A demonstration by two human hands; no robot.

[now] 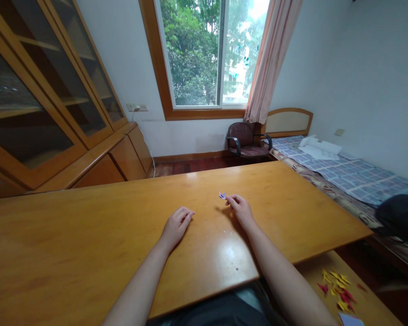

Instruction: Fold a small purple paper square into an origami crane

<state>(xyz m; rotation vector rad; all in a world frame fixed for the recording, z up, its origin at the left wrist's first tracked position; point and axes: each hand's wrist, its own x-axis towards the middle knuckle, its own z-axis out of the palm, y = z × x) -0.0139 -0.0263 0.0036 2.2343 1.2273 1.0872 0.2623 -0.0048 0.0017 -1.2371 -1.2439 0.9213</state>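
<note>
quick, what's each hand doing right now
Left hand: loosely curled, resting on the table, holding nothing.
Right hand: pinching a small purple paper piece at its fingertips.

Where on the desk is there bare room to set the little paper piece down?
The table is bare left of the left hand to its far edge, and right of the right hand, which pinches the purple paper piece. The only clutter is the pile of folded papers on the lower surface at right.
</note>
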